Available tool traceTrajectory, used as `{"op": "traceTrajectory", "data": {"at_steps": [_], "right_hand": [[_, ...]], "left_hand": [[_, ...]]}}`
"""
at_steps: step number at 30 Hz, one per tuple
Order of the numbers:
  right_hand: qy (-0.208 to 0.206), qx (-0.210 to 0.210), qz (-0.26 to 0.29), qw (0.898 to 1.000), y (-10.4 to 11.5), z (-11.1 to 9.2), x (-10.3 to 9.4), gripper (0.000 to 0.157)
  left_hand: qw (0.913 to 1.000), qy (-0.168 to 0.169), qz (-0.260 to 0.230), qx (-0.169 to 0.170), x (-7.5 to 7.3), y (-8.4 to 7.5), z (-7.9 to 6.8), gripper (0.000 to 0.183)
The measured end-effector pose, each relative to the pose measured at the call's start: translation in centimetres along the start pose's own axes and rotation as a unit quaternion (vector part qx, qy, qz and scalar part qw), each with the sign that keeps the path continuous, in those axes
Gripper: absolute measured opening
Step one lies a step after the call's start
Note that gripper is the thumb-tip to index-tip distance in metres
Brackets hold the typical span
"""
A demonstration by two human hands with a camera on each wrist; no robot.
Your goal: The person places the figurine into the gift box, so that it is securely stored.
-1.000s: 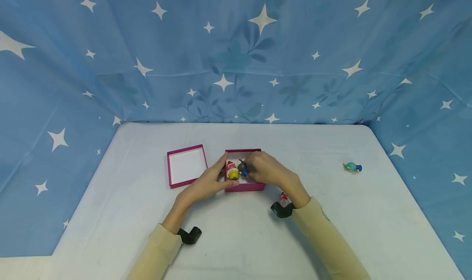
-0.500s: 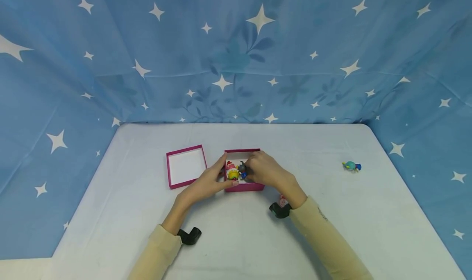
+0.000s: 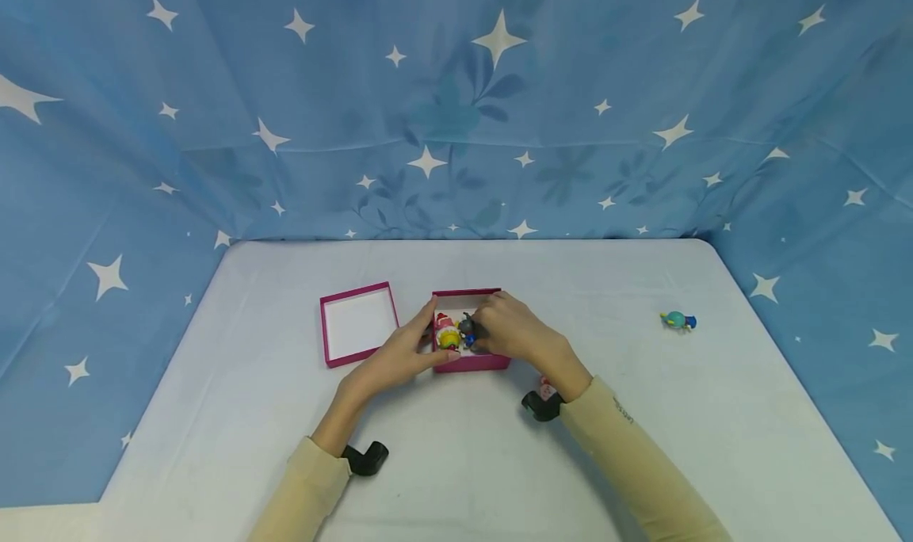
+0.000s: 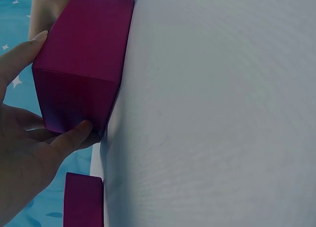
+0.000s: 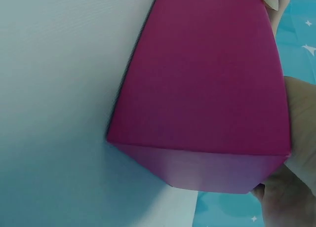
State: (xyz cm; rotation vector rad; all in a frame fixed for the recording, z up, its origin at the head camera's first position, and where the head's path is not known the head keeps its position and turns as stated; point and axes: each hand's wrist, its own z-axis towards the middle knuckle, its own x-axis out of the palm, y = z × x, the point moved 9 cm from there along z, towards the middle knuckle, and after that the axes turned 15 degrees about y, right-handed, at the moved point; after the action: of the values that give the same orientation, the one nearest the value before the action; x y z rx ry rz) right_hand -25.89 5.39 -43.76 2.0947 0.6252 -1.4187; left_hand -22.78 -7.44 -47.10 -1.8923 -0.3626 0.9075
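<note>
A magenta box [image 3: 472, 364] with a white inside stands uncovered mid-table. My left hand [image 3: 405, 350] grips its left end, thumb at the front edge and fingers along the side; the left wrist view shows fingers on the box wall [image 4: 84, 44]. Inside lies a toy figure with a red-pink top and yellow body [image 3: 448, 334]. Beside it is a grey-headed toy figure in blue [image 3: 467, 330], pinched by my right hand [image 3: 521, 330], which reaches over the right wall. Those right fingertips are mostly hidden; the right wrist view shows mainly the outer box wall [image 5: 207, 79].
Left of the box lies its shallow lid [image 3: 357, 324], white side up. A teal and blue toy figure [image 3: 678, 320] rests far right on the white table. A red and white toy figure [image 3: 546, 387] shows partly behind the right wrist's black camera mount [image 3: 542, 406].
My right hand stays in the box and shifts only slightly, with the grey-headed toy figure turning a little under its fingers. The left hand keeps its hold. The whole head view drifts slightly.
</note>
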Motion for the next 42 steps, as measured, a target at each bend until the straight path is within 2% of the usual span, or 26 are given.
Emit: {"op": "traceTrajectory", "data": {"at_steps": [14,30,42], "right_hand": [[0.0,-0.008,-0.011,1.0,0.03,-0.06,0.04,0.032],[0.007,-0.005,0.004,1.0,0.12,-0.58,-0.24,0.031],[-0.017,-0.026,-0.003,1.0,0.25,-0.69,-0.4,0.028]], "left_hand": [[1.0,-0.003,0.002,-0.001,-0.01,-0.26,-0.08,0.105],[0.9999,-0.001,-0.01,-0.002,0.1,-0.02,-0.11,0.107],[0.9999,-0.001,-0.006,-0.009,0.09,0.13,-0.23,0.107]]}}
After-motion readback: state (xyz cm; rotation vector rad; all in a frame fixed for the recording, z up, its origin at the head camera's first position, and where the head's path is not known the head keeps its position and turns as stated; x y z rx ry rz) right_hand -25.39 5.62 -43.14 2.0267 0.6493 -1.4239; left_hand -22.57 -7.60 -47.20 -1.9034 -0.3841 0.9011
